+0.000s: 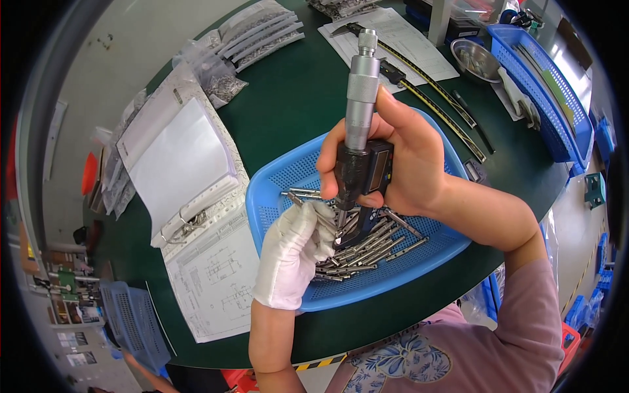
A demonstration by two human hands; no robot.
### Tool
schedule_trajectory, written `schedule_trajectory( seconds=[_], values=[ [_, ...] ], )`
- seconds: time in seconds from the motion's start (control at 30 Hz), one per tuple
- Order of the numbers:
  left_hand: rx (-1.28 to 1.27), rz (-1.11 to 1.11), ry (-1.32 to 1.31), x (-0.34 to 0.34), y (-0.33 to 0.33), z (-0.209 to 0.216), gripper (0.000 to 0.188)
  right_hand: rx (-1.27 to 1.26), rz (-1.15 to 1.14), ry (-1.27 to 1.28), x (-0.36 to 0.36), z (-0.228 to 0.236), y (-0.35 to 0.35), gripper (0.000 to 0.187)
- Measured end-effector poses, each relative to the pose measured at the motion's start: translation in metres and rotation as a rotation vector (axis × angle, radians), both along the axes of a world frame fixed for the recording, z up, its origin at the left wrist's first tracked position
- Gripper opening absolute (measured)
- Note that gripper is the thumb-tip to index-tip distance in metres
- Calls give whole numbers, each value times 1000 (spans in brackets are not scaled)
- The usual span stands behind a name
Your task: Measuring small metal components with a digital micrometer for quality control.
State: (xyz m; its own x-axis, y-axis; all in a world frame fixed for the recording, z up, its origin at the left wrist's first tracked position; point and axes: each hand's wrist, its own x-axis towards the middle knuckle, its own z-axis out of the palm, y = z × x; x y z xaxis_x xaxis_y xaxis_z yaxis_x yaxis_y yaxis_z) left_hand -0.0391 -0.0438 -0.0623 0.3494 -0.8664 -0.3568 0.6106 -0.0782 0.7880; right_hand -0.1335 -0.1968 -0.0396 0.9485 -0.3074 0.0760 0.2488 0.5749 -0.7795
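My right hand (419, 154), bare, is wrapped around a digital micrometer (362, 98) with a silver thimble and a dark body with a small display. It holds the tool upright over a blue perforated basket (275, 171). My left hand (287, 255) wears a white glove and pinches a slim metal pin (296, 199), whose end sticks out past the fingers. The pin's other end is at the micrometer's jaws, low over the basket; whether the jaws touch it I cannot tell. A pile of similar metal pins (370, 252) lies in the basket beneath both hands.
An open ring binder (180, 154) and a drawing sheet (226, 275) lie left of the basket. Bagged parts (259, 33) sit at the back. Calipers (429, 92), a metal bowl (473, 60) and a blue tray (540, 92) are at the right.
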Motion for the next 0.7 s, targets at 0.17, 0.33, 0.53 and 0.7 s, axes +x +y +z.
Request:
schedule_trajectory(
  seconds=[0.17, 0.33, 0.53, 0.7],
  values=[
    [-25, -1, -3, 0, 0, -3, 26, -18, 13, -4, 1, -3, 0, 71],
    [-34, 14, 12, 0, 0, -5, 26, -64, -35, 19, 0, 1, 2, 71],
    [3, -41, -9, 0, 1, 0, 28, -182, -38, 105, 0, 1, 2, 65],
    [-12, -16, 52, 2, 3, -4, 28, -138, -65, 112, -1, 4, 6, 67]
  ],
)
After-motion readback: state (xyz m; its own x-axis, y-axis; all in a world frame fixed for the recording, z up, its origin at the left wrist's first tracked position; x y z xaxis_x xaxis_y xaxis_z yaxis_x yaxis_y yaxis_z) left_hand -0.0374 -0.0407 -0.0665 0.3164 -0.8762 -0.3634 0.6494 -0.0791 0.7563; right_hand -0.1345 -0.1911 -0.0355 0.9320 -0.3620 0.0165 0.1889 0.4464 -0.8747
